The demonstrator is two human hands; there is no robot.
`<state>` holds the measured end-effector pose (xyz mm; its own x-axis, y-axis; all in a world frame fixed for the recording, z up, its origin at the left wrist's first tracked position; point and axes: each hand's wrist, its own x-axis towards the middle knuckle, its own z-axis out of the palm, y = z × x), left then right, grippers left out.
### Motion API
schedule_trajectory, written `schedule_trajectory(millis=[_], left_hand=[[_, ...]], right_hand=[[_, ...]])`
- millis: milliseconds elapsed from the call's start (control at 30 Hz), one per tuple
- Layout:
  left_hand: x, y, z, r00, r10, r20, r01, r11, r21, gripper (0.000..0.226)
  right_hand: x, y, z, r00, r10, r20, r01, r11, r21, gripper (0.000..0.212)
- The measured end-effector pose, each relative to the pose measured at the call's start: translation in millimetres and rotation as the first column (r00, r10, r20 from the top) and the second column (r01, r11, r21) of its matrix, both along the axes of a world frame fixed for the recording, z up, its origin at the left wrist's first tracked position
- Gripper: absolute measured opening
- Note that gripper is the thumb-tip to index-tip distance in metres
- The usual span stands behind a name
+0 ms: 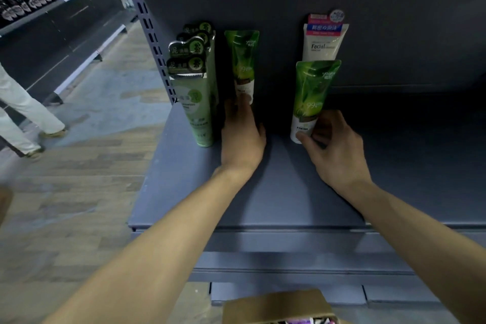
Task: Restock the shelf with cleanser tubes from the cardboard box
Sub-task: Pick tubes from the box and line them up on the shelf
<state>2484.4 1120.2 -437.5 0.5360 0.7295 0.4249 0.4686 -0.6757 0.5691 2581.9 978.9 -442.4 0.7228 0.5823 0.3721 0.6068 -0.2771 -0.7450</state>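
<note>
On the grey shelf (263,192), both my hands on green aloe tubes
My left hand (242,136) curls round the rear tube (243,60); my right hand (334,147) pinches the front tube (313,92)

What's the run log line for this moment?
left hand: holds green tube upright on shelf | right hand: pinches second green tube
</note>
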Motion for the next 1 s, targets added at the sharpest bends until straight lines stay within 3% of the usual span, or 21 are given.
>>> schedule_trajectory(millis=[367,567,1000], left_hand=[[-83,-20,-2,0.972,-0.176,-0.157,0.207,0.956,0.206,0.032],[-109,-5,-5,0.973,-0.147,-0.176,0.187,0.953,0.237,0.026],[-109,-5,-8,0.98,-0.115,-0.162,0.152,0.96,0.236,0.025]], right_hand=[[-13,3,6,0.999,-0.022,0.025,0.022,0.999,-0.025,0.03],[-29,55,13,0.996,0.034,0.085,-0.02,0.988,-0.154,0.033],[-29,128,12,1.0,-0.005,0.016,0.007,0.991,-0.136,0.034]])
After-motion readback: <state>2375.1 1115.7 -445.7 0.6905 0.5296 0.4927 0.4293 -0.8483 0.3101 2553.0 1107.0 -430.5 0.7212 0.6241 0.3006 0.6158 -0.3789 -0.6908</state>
